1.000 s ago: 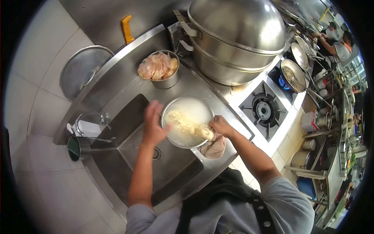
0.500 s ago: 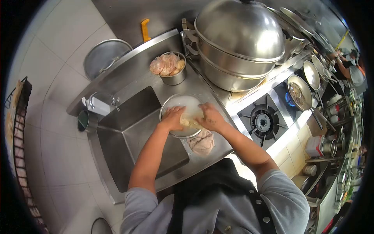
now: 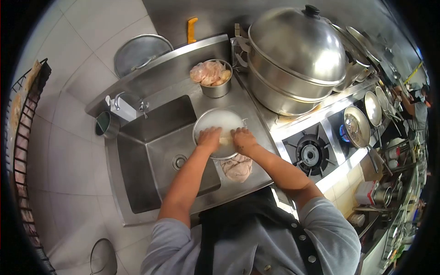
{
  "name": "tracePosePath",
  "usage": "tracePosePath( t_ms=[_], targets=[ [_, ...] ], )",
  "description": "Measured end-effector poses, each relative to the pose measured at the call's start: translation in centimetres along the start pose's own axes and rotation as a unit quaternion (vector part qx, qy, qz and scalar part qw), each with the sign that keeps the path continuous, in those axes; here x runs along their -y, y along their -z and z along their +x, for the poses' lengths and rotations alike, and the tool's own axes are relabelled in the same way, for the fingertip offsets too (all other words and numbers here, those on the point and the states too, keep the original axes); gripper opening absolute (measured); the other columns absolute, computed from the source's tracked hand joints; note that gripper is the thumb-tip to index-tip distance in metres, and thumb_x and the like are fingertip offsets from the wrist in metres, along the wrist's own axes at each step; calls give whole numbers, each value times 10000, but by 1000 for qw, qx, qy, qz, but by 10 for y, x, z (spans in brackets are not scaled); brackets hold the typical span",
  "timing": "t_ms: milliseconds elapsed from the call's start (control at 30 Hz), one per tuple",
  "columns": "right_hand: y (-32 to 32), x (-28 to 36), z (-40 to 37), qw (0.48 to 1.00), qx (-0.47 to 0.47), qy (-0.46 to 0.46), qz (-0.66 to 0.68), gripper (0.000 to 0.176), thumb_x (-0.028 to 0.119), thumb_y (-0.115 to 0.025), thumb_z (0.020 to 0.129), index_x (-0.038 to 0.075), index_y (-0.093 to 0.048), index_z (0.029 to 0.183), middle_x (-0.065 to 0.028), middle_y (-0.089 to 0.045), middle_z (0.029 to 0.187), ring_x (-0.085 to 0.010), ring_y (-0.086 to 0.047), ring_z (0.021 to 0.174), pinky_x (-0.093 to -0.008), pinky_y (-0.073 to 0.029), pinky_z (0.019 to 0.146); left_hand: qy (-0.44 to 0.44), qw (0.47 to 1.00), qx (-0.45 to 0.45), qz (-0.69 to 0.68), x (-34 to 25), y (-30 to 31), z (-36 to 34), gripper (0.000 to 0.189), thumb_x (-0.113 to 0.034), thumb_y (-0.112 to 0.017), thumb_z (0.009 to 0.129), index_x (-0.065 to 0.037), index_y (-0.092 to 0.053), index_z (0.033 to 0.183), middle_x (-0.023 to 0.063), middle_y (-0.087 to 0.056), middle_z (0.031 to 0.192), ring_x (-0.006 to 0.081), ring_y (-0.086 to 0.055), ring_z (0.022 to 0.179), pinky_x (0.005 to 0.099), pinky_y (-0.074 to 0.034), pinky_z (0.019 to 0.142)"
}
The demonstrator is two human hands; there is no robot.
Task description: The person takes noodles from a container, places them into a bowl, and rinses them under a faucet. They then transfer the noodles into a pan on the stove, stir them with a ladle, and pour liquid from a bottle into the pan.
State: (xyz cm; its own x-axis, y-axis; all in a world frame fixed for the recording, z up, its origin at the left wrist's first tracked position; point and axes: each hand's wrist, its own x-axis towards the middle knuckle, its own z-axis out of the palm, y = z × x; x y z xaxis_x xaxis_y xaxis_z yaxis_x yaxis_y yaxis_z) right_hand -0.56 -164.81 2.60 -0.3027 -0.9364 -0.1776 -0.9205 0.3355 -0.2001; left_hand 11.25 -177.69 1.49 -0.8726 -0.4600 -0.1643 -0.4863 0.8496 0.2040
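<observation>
A round metal bowl (image 3: 196, 133) of cloudy whitish liquid stands on the steel counter to the right of the sink basin. Both my hands reach into it from the near side. Between them lies a pale yellowish, soft-looking piece (image 3: 225, 139), partly in the liquid; its kind is unclear. My left hand (image 3: 210, 138) has its fingers bent over the left end of this piece. At the other end, near the bowl's right rim, my right hand (image 3: 244, 139) curls its fingers onto it. Just below the bowl sits a crumpled pinkish-beige cloth-like bundle (image 3: 237, 168).
Left of the bowl is the sink basin (image 3: 137, 183) with a tap (image 3: 120, 98). Behind stands a metal pot (image 3: 215, 90) heaped with pinkish raw meat. A large lidded steamer (image 3: 293, 59), a gas burner (image 3: 310, 155) and a pan (image 3: 356, 126) over a blue flame stand rightward.
The view has shifted a little, moving the scene rightward. My hands have drawn closer together over the pale piece, and my right hand has come down lower beside it.
</observation>
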Motion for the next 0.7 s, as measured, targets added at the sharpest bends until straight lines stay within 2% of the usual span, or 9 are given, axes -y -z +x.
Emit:
tracePosePath(
  t_ms=[100,167,200,300,367,400,467,500,700],
  targets=[
    [-6,-5,-3,998,-57,19,20,424,175,-607,776,9,-527,1158,-194,-566,1057,-335,-529,1051,-413,-448,880,12,1000,-27,-5,2,-7,1,458,-91,-648,731,-137,-533,1172,116,-536,1148,291,-489,1144,460,-378,949],
    [2,-7,-13,963,-219,70,141,499,208,-687,732,-14,-536,1152,-197,-561,1040,-343,-522,1038,-403,-444,878,18,999,-47,-12,1,-6,-4,444,-92,-640,734,-136,-537,1164,117,-535,1141,294,-485,1144,465,-371,955],
    [5,-10,-13,963,-218,76,138,499,208,-687,732,-14,-536,1152,-197,-561,1040,-343,-522,1038,-403,-444,878,17,998,-57,-26,1,-5,-7,436,-111,-642,736,-131,-538,1159,116,-529,1144,295,-473,1156,467,-356,969],
    [-3,-22,-13,923,-317,13,218,562,241,-756,691,-25,-543,1138,-196,-560,1035,-341,-533,1008,-399,-449,847,19,997,-49,-51,5,-6,-14,453,-153,-654,734,-121,-533,1169,117,-511,1158,292,-446,1181,470,-320,1001],
    [-18,-36,1,911,-321,-124,227,453,261,-702,751,-44,-578,1062,-167,-590,952,-279,-597,821,-370,-492,685,22,997,-37,-62,7,-5,-15,479,-177,-665,730,-116,-526,1184,118,-498,1169,288,-432,1193,471,-299,1019],
    [-17,-45,4,914,-317,-117,225,453,261,-702,751,-44,-578,1062,-167,-590,952,-279,-597,821,-370,-492,685,22,997,-39,-69,6,-6,-16,506,-189,-666,736,-115,-514,1212,124,-480,1201,288,-413,1215,465,-286,1033],
    [-2,-53,10,838,-13,-209,504,414,297,-649,777,-87,-600,921,-154,-623,792,-224,-605,636,-343,-499,539,32,995,-45,-82,7,-8,-18,533,-202,-666,741,-115,-501,1240,130,-463,1233,289,-395,1236,459,-272,1047],
    [-3,-51,14,813,16,-206,544,348,269,-581,806,-77,-618,811,-105,-599,647,-172,-551,482,-317,-437,399,32,995,-50,-77,8,-8,-19,575,-214,-667,746,-119,-474,1278,132,-428,1286,288,-376,1258,460,-264,1053],
    [-11,-61,25,938,0,-3,348,245,141,-480,838,-40,-641,799,-138,-609,649,-195,-590,493,-305,-481,421,45,989,-64,-122,8,6,-31,759,-226,-668,756,-176,-309,1423,144,-275,1441,297,-306,1323,484,-242,1080]
  ],
)
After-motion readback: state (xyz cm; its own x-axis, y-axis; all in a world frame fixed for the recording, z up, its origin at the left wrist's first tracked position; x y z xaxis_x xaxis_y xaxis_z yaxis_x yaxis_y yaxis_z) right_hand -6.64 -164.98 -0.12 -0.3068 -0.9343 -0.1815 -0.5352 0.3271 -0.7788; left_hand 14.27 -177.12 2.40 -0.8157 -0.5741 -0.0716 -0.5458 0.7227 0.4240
